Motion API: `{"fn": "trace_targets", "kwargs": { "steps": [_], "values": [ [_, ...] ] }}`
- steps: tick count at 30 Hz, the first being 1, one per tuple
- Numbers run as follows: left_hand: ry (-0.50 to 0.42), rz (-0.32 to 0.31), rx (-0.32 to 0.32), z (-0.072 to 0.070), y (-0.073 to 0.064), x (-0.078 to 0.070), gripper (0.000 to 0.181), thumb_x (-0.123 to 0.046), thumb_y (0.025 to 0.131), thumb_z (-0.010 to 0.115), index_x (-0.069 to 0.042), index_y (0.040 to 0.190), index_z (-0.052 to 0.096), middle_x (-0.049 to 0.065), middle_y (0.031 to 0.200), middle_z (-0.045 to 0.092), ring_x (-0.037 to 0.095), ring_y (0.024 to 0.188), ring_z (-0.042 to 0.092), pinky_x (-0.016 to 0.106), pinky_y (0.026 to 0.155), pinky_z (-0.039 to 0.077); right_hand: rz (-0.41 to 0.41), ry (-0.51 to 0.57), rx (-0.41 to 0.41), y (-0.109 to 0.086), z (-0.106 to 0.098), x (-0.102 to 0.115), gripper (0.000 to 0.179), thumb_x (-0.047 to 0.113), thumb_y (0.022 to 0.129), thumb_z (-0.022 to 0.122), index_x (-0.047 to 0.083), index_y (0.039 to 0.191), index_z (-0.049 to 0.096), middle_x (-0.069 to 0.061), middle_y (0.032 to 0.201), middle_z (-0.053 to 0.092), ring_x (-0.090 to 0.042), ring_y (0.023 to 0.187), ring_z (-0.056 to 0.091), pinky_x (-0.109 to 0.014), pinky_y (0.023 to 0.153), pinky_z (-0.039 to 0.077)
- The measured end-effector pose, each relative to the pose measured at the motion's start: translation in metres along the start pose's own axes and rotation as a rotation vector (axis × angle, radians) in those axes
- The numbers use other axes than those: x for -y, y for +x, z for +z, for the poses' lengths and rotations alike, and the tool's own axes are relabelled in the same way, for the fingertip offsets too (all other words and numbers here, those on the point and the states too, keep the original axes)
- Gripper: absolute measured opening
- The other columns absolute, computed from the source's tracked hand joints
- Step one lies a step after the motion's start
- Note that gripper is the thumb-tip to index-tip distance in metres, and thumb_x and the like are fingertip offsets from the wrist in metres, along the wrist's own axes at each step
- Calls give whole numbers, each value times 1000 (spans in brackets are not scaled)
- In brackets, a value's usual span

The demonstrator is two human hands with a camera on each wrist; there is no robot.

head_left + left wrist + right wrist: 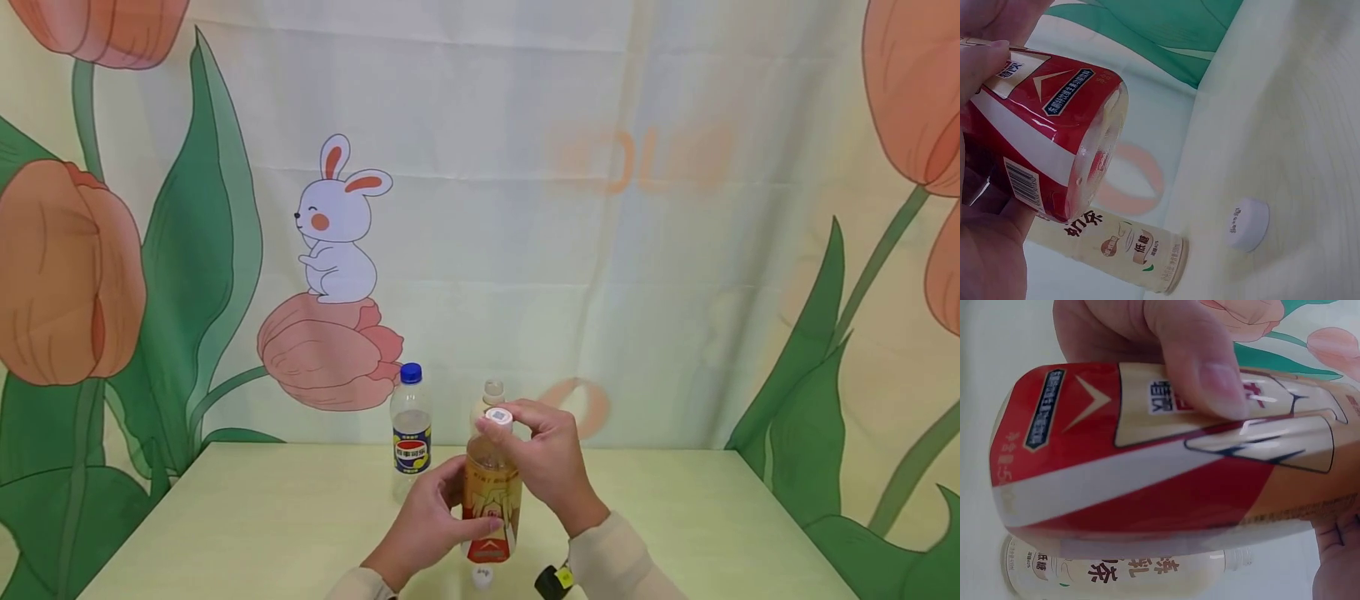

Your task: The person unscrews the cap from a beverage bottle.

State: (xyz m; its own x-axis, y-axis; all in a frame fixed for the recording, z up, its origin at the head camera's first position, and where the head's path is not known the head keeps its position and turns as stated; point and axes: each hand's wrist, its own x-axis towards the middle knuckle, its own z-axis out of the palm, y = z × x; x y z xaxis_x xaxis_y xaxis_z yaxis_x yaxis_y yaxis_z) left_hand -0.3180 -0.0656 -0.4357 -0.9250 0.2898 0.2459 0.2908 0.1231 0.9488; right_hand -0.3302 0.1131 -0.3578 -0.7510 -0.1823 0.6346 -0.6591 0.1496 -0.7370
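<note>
Head: left hand (431, 521) clamped round red-and-gold-labelled plastic bottle (491, 500), held above pale table (675, 508); right hand (553, 454) pinches its round white cap (498, 416). Blue-capped clear bottle (411, 446) left of it.
Left wrist: loose white cap (1249, 224) on table below held bottle, cream milk-tea bottle (1129, 250) behind.
Right wrist: left thumb (1210, 378) across held bottle's label (1154, 494).

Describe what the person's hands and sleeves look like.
The left hand and right hand are gloveless, and no ring shows. The left sleeve and right sleeve are plain cream, reaching the wrists. A black object with a yellow-green patch shows beside the right sleeve; whether it is worn is unclear.
</note>
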Motion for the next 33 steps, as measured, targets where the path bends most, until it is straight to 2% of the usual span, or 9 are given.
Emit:
{"fn": "trace_targets", "kwargs": {
  "steps": [5,9,12,19,26,33],
  "values": [
    [-2,5,20,-2,1,0,74,-37,79,90,-18,141,56,6,131,68,26,120,66,50,109,53,-8,19,60,1,-5,-2,16,23,92,78,17,106,81,0,103,79,-15,106,68,-37,101,53],
    [2,7,15,0,1,1,75,-38,79,90,-17,142,56,7,132,67,27,122,65,50,109,52,-2,27,78,1,-6,-4,15,20,93,77,15,107,80,-2,104,78,-16,107,67,-40,102,53],
    [5,4,1,2,2,2,77,-38,79,90,-17,143,54,7,135,66,28,126,63,51,111,51,43,14,37,0,-5,-3,16,23,91,79,18,106,80,-1,103,78,-17,102,67,-41,100,52],
    [6,-6,-44,3,1,3,77,-34,79,90,-17,145,53,7,137,65,31,130,61,54,113,48,168,-3,-96,-3,-1,9,27,28,78,90,19,101,78,1,98,77,-21,93,67,-40,90,53],
    [2,-2,-36,3,1,1,78,-35,79,90,-17,145,53,7,138,65,30,130,61,52,113,48,191,2,-128,-6,0,15,25,29,78,91,18,99,80,-2,94,75,-21,93,65,-38,84,52],
    [5,19,-12,3,2,1,77,-38,79,90,-18,144,53,6,136,66,29,128,62,49,112,50,178,49,-112,-6,0,15,22,26,81,88,18,101,81,-3,97,76,-22,96,66,-39,88,52]
  ]
}}
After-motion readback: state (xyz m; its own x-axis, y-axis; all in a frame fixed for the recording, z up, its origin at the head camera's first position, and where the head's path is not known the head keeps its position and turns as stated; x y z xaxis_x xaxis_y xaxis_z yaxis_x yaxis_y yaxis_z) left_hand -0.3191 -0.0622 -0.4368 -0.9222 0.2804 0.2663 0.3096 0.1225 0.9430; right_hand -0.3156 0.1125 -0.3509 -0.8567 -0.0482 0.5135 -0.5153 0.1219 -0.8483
